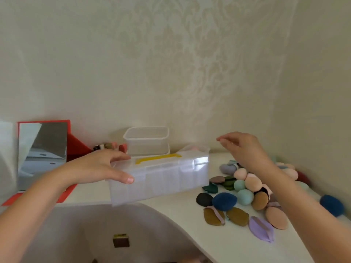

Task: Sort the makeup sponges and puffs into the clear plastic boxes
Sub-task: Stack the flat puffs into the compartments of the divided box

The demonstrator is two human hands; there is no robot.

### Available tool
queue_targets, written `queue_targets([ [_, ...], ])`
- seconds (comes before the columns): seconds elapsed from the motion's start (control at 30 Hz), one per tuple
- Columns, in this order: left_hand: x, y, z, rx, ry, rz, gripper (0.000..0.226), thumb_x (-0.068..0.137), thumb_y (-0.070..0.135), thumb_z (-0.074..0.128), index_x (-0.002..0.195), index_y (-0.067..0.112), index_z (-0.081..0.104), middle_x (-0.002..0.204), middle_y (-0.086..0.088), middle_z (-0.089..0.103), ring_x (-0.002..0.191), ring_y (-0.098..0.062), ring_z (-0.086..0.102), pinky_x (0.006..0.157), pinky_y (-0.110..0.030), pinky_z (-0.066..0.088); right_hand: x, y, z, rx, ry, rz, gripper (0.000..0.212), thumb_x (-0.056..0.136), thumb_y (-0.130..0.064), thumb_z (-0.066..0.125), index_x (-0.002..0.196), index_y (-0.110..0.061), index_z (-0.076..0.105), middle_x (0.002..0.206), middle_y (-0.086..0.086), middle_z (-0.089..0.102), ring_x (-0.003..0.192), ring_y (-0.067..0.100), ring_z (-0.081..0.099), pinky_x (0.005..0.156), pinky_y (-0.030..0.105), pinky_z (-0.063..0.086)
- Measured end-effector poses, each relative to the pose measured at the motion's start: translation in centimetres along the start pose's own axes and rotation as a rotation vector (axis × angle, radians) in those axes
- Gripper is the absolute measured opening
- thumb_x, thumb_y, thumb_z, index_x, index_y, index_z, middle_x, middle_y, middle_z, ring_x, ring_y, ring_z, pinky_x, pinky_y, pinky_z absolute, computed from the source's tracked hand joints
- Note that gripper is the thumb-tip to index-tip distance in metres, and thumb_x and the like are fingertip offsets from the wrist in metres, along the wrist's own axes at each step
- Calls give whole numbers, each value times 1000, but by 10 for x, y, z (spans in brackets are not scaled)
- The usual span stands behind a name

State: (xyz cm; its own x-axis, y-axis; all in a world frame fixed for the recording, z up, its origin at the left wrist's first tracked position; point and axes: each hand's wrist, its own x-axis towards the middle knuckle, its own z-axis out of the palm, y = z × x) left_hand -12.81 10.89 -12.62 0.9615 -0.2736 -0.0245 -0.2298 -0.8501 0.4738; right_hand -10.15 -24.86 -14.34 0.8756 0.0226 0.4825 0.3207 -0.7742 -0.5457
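Observation:
My left hand (98,168) grips the left end of a clear lidded plastic box (167,179) with a yellow handle (157,158); the box is tilted, its near edge past the table's front edge. My right hand (245,149) hovers above the right side of the table with loosely curled fingers, holding nothing. Under it lies a pile of makeup sponges and puffs (250,194) in peach, teal, navy, olive, lilac and dark green. A second clear box (146,140), open and without a lid, stands by the wall behind the first.
A red-framed mirror (42,152) leans at the left on the white table (214,242). A few small sponges (112,146) lie by the wall near the open box. A navy puff (332,205) sits at the far right. The table front curves around a cut-out.

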Motion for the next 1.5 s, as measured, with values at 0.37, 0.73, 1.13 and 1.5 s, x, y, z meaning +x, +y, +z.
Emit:
queue_targets([
  [0.37, 8, -51, 42, 64, 100, 33, 95, 54, 53, 84, 137, 37, 41, 145, 13, 36, 129, -3, 33, 102, -21, 27, -25, -45, 91, -372, -543, -529, 76, 76, -52, 69, 142, -35, 36, 140, -8, 46, 127, 13, 42, 99, 34, 41],
  [0.73, 24, -38, 79, 459, 253, 112, 64, 80, 46, 67, 136, 29, 42, 133, 9, 42, 120, -11, 45, 93, -26, 43, -27, -20, 110, -527, -409, -610, 60, 86, -37, 65, 138, -14, 47, 134, 10, 56, 115, 29, 58, 86, 39, 53],
  [1.13, 27, -16, 81, 926, 15, 84, 55, 95, 24, 38, 146, 7, 27, 144, -11, 42, 117, -29, 54, 94, -36, 46, -17, -37, 118, -860, -557, -728, 46, 95, -27, 38, 133, -2, 39, 122, 17, 54, 99, 35, 58, 78, 42, 51],
  [1.5, 28, -18, 54, 749, 45, 189, 47, 90, 29, 48, 137, 22, 45, 74, 1, 57, 70, -15, 52, 53, -15, 33, -21, -18, 115, -588, -209, -831, 50, 84, -32, 40, 118, -4, 64, 89, 8, 72, 63, 25, 68, 42, 26, 48],
])
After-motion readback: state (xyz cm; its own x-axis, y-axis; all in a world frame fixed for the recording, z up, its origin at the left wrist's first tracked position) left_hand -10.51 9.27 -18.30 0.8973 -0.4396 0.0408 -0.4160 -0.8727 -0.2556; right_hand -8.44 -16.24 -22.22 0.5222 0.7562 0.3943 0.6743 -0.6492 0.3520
